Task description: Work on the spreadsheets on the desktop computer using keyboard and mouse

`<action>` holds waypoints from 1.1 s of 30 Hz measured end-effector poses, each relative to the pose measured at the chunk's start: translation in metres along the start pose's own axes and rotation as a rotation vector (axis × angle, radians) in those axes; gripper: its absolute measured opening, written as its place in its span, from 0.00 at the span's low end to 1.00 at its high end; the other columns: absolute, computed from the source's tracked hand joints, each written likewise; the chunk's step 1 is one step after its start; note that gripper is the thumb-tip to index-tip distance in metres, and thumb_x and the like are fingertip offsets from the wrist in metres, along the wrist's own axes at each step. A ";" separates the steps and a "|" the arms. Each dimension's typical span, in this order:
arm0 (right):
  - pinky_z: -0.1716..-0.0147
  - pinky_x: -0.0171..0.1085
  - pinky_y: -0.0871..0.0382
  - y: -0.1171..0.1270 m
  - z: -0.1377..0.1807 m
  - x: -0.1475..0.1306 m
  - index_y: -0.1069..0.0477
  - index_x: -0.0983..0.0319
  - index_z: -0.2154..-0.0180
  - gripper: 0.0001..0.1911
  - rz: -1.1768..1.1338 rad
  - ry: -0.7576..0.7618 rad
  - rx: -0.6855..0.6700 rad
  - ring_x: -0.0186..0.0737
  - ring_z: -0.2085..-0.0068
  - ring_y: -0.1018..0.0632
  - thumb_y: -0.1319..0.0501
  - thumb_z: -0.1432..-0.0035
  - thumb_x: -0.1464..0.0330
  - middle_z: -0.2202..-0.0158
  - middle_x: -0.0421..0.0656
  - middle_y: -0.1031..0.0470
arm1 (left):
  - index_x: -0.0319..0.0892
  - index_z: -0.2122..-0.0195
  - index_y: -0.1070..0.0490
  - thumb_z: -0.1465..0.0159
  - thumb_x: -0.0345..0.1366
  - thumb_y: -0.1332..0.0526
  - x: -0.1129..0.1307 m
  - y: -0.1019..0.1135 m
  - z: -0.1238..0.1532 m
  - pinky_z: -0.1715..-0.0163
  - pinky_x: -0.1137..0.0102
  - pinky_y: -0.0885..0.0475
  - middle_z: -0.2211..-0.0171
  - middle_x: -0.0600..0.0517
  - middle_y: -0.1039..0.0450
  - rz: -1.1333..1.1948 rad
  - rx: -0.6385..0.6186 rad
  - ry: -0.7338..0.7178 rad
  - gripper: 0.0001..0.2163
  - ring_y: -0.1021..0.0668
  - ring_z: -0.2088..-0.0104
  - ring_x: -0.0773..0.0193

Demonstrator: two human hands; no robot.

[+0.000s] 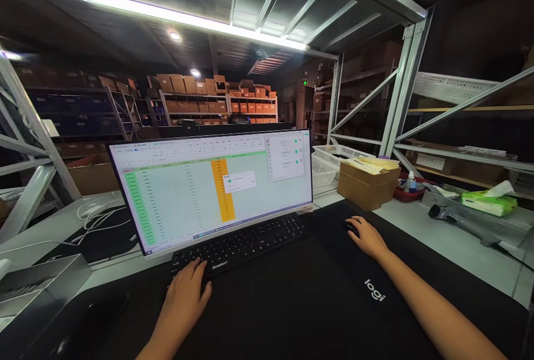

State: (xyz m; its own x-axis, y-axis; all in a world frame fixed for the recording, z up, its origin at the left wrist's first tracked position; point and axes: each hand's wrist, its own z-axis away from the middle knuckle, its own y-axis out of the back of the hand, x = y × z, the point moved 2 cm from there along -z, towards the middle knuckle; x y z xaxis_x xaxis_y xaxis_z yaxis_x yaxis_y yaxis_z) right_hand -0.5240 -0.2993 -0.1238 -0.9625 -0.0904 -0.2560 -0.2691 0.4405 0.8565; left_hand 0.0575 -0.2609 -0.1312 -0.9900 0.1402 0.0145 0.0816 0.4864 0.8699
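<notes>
Beyond right hand (369, 239), red basket (404, 195), bottle (412, 184) inside

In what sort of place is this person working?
Most likely a warehouse or stockroom with a computer desk: metal shelving frames stand around, rows of cardboard boxes line the back shelves, and a monitor displays a spreadsheet.

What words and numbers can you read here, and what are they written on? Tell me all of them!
"Bosston": on the front edge of the black keyboard.
"logi": in white on the black mat.
Too small or blurred to read: the writing on the monitor, the sticker at its lower corner, the key markings, and the labels on the shelf boxes.
</notes>
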 end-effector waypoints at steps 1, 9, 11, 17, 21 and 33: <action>0.42 0.47 0.33 0.000 0.000 0.000 0.30 0.54 0.44 0.22 0.001 -0.001 0.000 0.47 0.43 0.27 0.47 0.38 0.60 0.40 0.46 0.34 | 0.31 0.41 0.33 0.35 0.42 0.57 0.000 0.000 0.000 0.40 0.51 0.36 0.39 0.36 0.34 0.000 0.003 -0.003 0.28 0.31 0.39 0.46; 0.42 0.47 0.33 -0.005 -0.002 0.004 0.30 0.53 0.44 0.22 0.011 0.000 0.006 0.48 0.41 0.28 0.47 0.37 0.60 0.39 0.47 0.35 | 0.32 0.41 0.33 0.34 0.42 0.57 0.000 0.000 0.001 0.41 0.51 0.35 0.39 0.37 0.33 0.007 0.007 0.001 0.27 0.31 0.39 0.46; 0.42 0.47 0.33 -0.006 -0.002 0.006 0.30 0.53 0.44 0.22 0.010 0.001 0.009 0.48 0.41 0.28 0.47 0.37 0.59 0.39 0.47 0.35 | 0.32 0.41 0.33 0.34 0.42 0.57 0.000 0.000 0.001 0.41 0.50 0.35 0.39 0.37 0.34 0.009 0.011 -0.001 0.27 0.31 0.39 0.45; 0.42 0.48 0.33 -0.011 -0.003 0.010 0.30 0.52 0.44 0.21 0.000 0.005 0.023 0.47 0.41 0.29 0.46 0.38 0.60 0.39 0.46 0.35 | 0.33 0.41 0.32 0.34 0.42 0.56 0.001 0.002 0.001 0.40 0.50 0.36 0.39 0.37 0.33 0.019 0.024 -0.003 0.27 0.31 0.39 0.45; 0.42 0.48 0.33 -0.011 -0.003 0.011 0.32 0.53 0.43 0.23 -0.011 0.018 0.030 0.47 0.41 0.29 0.45 0.39 0.60 0.40 0.47 0.34 | 0.33 0.42 0.32 0.35 0.42 0.55 0.001 0.003 0.001 0.41 0.50 0.35 0.40 0.37 0.33 0.036 0.014 0.003 0.27 0.31 0.39 0.45; 0.40 0.48 0.36 -0.005 -0.001 0.005 0.31 0.56 0.44 0.22 -0.014 0.055 -0.004 0.47 0.41 0.29 0.46 0.40 0.63 0.40 0.47 0.34 | 0.35 0.41 0.33 0.36 0.44 0.55 0.003 0.002 0.002 0.40 0.49 0.36 0.38 0.38 0.35 0.075 -0.011 0.047 0.28 0.33 0.38 0.46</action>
State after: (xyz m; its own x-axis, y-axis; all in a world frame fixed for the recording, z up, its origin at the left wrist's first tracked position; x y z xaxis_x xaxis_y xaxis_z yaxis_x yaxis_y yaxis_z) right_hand -0.5271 -0.3032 -0.1285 -0.9592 -0.1457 -0.2424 -0.2822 0.4350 0.8551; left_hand 0.0552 -0.2577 -0.1304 -0.9855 0.1349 0.1030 0.1549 0.4664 0.8709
